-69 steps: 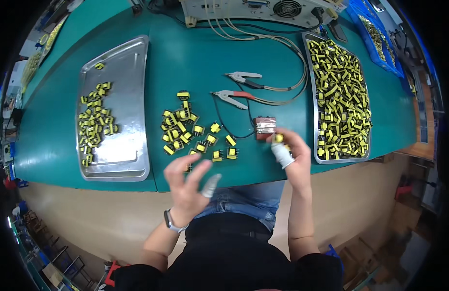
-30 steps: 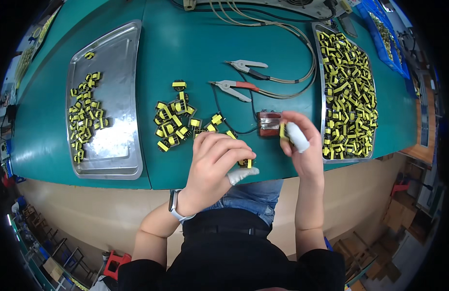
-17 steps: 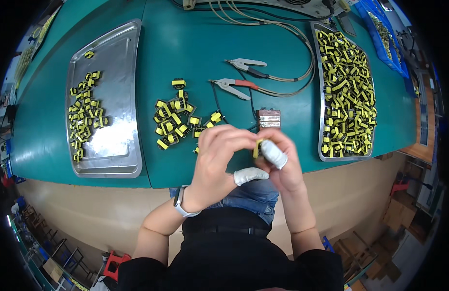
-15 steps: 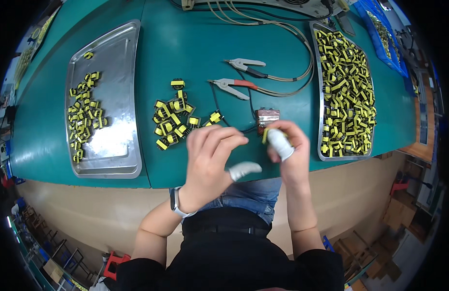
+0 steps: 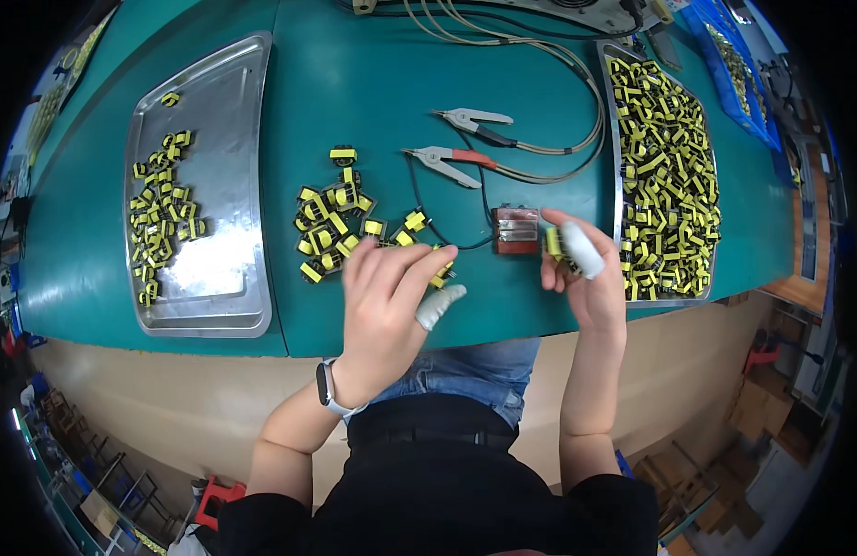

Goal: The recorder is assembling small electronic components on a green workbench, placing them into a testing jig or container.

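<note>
The person's two hands are apart. The right hand (image 5: 591, 278) pinches a small yellow and black part (image 5: 554, 245) between its thumb and fingers, at ten o'clock from the palm. The left hand (image 5: 382, 306) has its thumb and pointing finger spread a bit, with another yellow part (image 5: 439, 276) at two o'clock from the palm, by their tips. It is too hard to tell if they squeeze it. Both thumbs wear white covers (image 5: 579, 251).

A red-brown block (image 5: 516, 237) with a shiny band sits just beside the right hand, at ten o'clock. A pile of yellow parts (image 5: 338, 224) lies at eleven o'clock from the left hand. Two clips with wires are at one o'clock from it, the red one (image 5: 444, 159) nearer than the black one (image 5: 478, 122).

Farther out, a full metal tray (image 5: 615, 157) is at one o'clock from the right hand. Another tray (image 5: 220, 148), with fewer parts, is at ten o'clock from the left.
</note>
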`<control>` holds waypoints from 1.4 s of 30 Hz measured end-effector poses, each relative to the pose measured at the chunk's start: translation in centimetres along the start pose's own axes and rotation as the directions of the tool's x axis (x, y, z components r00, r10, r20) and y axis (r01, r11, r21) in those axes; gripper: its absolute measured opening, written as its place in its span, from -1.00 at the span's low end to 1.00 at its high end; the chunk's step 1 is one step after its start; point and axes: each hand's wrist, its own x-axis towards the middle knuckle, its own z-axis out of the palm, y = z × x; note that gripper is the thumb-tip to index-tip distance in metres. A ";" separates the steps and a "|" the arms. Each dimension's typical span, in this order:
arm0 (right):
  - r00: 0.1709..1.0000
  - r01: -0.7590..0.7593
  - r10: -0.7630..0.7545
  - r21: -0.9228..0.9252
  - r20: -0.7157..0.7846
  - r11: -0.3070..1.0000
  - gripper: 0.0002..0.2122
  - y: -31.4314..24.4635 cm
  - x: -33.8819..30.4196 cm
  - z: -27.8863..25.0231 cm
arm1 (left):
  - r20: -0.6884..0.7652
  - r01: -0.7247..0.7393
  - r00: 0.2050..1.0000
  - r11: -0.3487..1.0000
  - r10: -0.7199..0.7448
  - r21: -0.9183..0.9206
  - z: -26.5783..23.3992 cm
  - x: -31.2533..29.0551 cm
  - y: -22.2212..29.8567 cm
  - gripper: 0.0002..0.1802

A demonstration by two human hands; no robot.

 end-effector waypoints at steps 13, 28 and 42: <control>0.949 -0.137 0.000 0.410 0.315 0.902 -0.66 2.4 -1.5 4.6 | -0.096 0.027 0.992 0.885 -0.080 -0.464 2.5 0.7 2.3 -0.55; 0.812 0.520 -0.542 -0.689 0.216 0.505 -0.77 0.9 0.6 0.5 | 0.166 -0.009 0.986 0.982 -0.022 0.187 0.2 0.4 -0.6 -0.40; 0.443 0.061 -0.893 -0.991 -0.080 0.118 -0.62 -0.3 -1.0 -4.6 | 0.185 -0.165 0.974 0.969 0.131 0.183 0.6 -0.7 -1.4 -0.55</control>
